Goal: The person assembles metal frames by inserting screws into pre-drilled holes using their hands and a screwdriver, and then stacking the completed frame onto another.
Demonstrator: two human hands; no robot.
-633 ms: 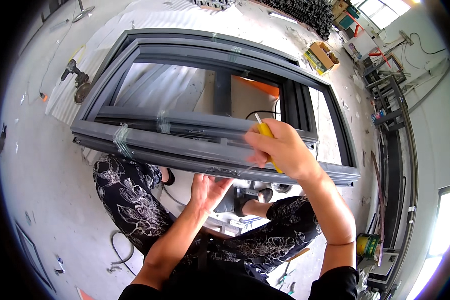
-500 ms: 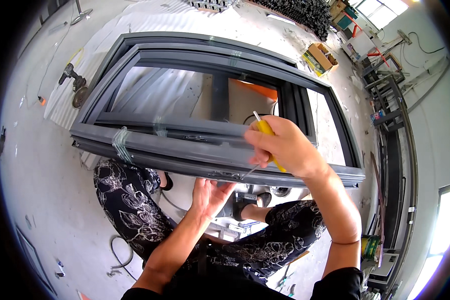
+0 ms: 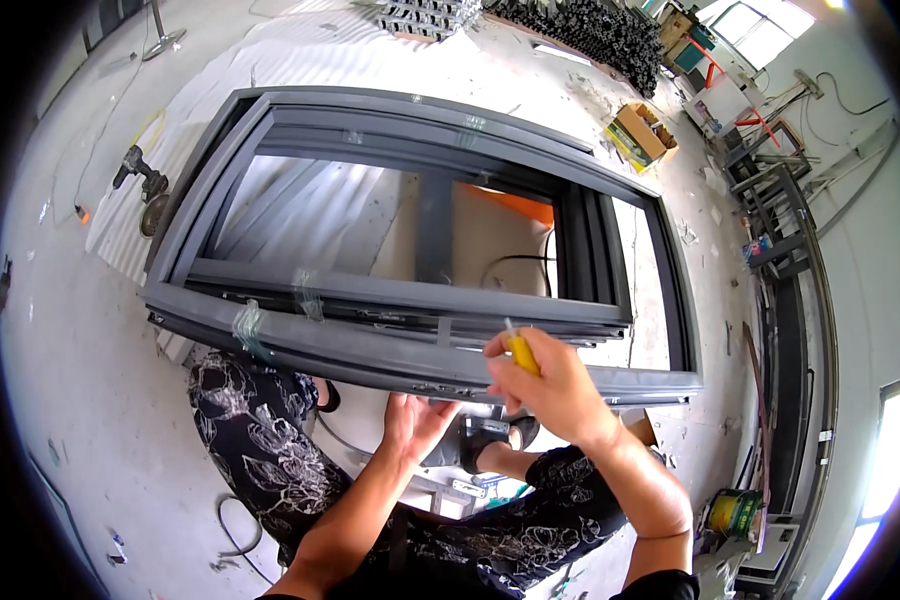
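A dark grey window frame [image 3: 340,327], with a smaller framed panel on top, lies across in front of me. Its near edge is above my knees. My left hand [image 3: 413,427] is palm up at the underside of that edge, its fingertips partly hidden behind the frame. In my closed right hand [image 3: 553,385] is a yellow-handled screwdriver [image 3: 523,355], its pale end pointing up and its lower part covered by the fingers. This hand is over the near rail, right of a small metal fitting [image 3: 438,388]. Clear wrapping film [image 3: 249,325] binds the frame on the left.
On the floor to the left lies a power tool [image 3: 142,185] with a disc. An open cardboard box [image 3: 642,135] sits at the far right. Along the right wall stand metal racks [image 3: 802,215] and long profiles. A cable [image 3: 240,545] curls by my left leg.
My right hand has come down and toward me with the screwdriver, whose shaft was beside the fitting earlier. The frame's near edge appears lower in view, and the whole view has shifted slightly.
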